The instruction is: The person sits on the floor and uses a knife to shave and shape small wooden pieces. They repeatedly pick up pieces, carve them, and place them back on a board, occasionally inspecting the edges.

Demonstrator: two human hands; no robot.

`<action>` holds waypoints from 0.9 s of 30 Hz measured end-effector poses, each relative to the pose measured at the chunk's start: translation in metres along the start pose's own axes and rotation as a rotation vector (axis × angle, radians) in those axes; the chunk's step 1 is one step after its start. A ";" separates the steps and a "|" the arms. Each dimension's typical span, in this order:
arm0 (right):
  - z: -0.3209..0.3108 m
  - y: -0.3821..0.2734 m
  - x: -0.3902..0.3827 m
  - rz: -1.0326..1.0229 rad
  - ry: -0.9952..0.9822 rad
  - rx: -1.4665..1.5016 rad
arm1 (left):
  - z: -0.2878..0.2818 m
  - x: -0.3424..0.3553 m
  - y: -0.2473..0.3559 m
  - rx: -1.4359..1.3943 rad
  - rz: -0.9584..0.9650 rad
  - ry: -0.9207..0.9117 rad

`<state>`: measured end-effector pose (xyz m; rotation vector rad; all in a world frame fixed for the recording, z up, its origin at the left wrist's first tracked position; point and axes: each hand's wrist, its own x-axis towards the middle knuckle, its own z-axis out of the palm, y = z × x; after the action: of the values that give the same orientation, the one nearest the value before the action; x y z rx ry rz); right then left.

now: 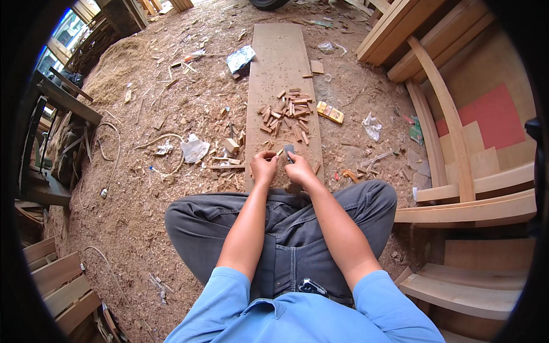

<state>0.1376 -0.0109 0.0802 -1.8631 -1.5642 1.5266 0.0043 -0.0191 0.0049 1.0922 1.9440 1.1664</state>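
Note:
My left hand [263, 167] is closed on a small wood piece [279, 152], its pale end showing past the fingertips. Close beside it, my right hand [299, 170] grips a flat dark grey piece [289, 149], which could be a blade or sandpaper; its kind is unclear. Both hands are over the near end of a long wooden board [278, 57], just in front of my crossed legs. Beyond them, a loose heap of small reddish-brown wood blocks [294, 106] lies on the board.
Sawdust and wood scraps cover the ground [143, 200]. A yellow packet [330, 112] lies right of the board, a silvery packet [240, 58] at its left edge. Wooden frames [457, 131] stand at right, slatted wood [60, 280] at lower left. A pale cord [166, 137] snakes along the ground.

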 end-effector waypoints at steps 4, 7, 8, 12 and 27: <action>0.004 0.002 0.001 0.020 -0.046 0.013 | 0.000 -0.002 0.000 0.007 -0.002 -0.020; 0.008 0.004 0.001 0.001 -0.057 0.020 | 0.002 -0.002 -0.003 0.017 -0.015 -0.028; 0.010 0.005 0.001 0.029 -0.065 0.013 | 0.002 -0.003 -0.004 0.025 -0.040 -0.034; 0.012 0.007 -0.002 0.076 -0.104 0.085 | 0.004 -0.004 -0.007 0.051 -0.060 -0.006; 0.015 -0.016 -0.036 0.089 -0.147 0.362 | 0.005 0.000 -0.006 -0.100 -0.259 -0.017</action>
<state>0.1217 -0.0408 0.1055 -1.6661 -1.1710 1.8782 0.0061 -0.0193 -0.0028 0.7696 1.9244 1.0943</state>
